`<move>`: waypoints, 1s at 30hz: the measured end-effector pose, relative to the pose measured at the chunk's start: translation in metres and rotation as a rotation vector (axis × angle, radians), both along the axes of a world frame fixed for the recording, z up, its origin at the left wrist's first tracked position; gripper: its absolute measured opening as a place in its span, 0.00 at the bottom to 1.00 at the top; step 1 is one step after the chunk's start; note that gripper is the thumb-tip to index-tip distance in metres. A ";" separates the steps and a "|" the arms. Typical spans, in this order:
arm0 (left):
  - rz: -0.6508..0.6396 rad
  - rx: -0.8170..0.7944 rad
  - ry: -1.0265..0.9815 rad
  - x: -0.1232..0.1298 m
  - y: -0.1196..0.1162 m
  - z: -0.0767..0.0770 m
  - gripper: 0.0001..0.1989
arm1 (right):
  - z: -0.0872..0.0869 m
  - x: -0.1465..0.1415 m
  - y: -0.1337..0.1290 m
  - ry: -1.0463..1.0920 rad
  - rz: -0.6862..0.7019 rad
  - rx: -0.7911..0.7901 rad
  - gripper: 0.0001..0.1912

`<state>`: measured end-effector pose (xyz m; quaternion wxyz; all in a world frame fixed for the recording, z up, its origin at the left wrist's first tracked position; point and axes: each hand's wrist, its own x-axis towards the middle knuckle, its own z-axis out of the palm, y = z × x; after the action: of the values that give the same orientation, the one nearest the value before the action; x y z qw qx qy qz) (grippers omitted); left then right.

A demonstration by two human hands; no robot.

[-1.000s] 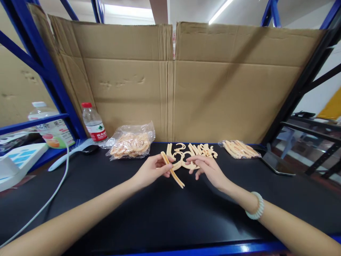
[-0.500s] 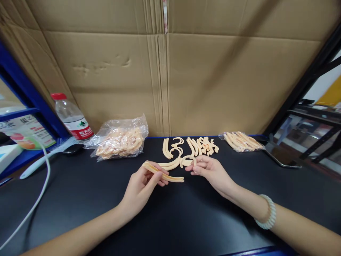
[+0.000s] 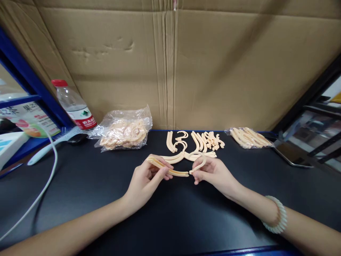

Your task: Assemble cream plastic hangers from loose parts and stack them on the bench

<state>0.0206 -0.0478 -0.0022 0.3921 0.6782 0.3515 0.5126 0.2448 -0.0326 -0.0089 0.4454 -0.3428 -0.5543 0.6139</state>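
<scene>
My left hand (image 3: pixel 150 177) is closed around a beige plastic hanger arm (image 3: pixel 179 173), a long, slightly curved piece with a grooved, forked end pointing right. Between the thumb and fingers of my right hand (image 3: pixel 211 174) is a curved beige hanger hook (image 3: pixel 204 161). The hook's lower end is right beside the arm's forked end; whether they touch I cannot tell. Just behind my hands lies a hanger (image 3: pixel 173 158) with arms spread to both sides and a hook on top, partly hidden by my fingers and the held hook.
Farther back lie loose arms (image 3: pixel 169 142), another hook (image 3: pixel 182 134) and a pile of small beige pieces (image 3: pixel 214 140). Bags of beige parts stand left (image 3: pixel 125 133) and right (image 3: pixel 250 137). A bottle (image 3: pixel 77 110), brush (image 3: pixel 53 145), white cable (image 3: pixel 50 177) and phone (image 3: pixel 293 153) flank them.
My right hand has lifted the hook away from the hanger behind and brought it to the arm's forked end. The left hand still holds the arm. The view has tilted down slightly.
</scene>
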 end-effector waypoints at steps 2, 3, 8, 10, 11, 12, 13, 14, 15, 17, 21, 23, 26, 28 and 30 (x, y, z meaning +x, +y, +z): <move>-0.007 0.015 0.003 -0.001 0.000 -0.001 0.01 | -0.002 0.000 -0.001 0.026 0.034 -0.039 0.10; -0.011 0.023 0.003 -0.001 0.000 -0.002 0.02 | -0.004 0.000 -0.001 0.043 0.043 -0.052 0.09; 0.004 0.073 0.014 0.000 -0.001 -0.004 0.03 | -0.007 0.001 -0.002 0.095 0.077 -0.091 0.07; 0.009 0.095 0.026 0.000 -0.001 -0.003 0.03 | -0.005 0.001 -0.004 0.100 0.084 -0.125 0.08; 0.010 0.106 0.033 0.000 -0.002 -0.002 0.03 | -0.004 0.001 -0.004 0.100 0.081 -0.143 0.08; 0.010 0.116 0.041 0.000 -0.003 -0.001 0.03 | -0.003 0.001 -0.004 0.098 0.078 -0.161 0.09; 0.011 0.128 0.048 0.000 -0.004 -0.001 0.04 | -0.002 0.001 -0.005 0.094 0.076 -0.177 0.09; 0.012 0.139 0.052 0.000 -0.005 -0.001 0.04 | -0.001 0.001 -0.005 0.088 0.076 -0.191 0.09; 0.013 0.149 0.056 0.000 -0.006 0.000 0.04 | -0.001 0.001 -0.005 0.081 0.079 -0.202 0.10; 0.012 0.162 0.063 0.000 -0.007 0.000 0.05 | 0.000 0.001 -0.004 0.066 0.087 -0.204 0.10; 0.033 0.207 0.105 -0.001 -0.008 -0.001 0.06 | 0.000 0.001 -0.005 0.039 0.113 -0.180 0.11; 0.040 0.245 0.136 -0.002 -0.008 -0.002 0.06 | 0.001 0.001 -0.005 0.021 0.148 -0.193 0.11; 0.035 0.307 0.176 -0.003 -0.009 -0.004 0.09 | 0.003 0.002 -0.007 0.026 0.213 -0.227 0.12; 0.033 0.349 0.191 -0.003 -0.009 -0.004 0.11 | 0.003 0.002 -0.007 0.035 0.245 -0.236 0.12; 0.031 0.372 0.195 -0.004 -0.010 -0.005 0.12 | 0.003 0.003 -0.008 0.025 0.258 -0.234 0.13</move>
<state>0.0170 -0.0574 -0.0073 0.2161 0.7799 0.2974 0.5066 0.2474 -0.0406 -0.0056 0.3267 -0.3107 -0.5129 0.7305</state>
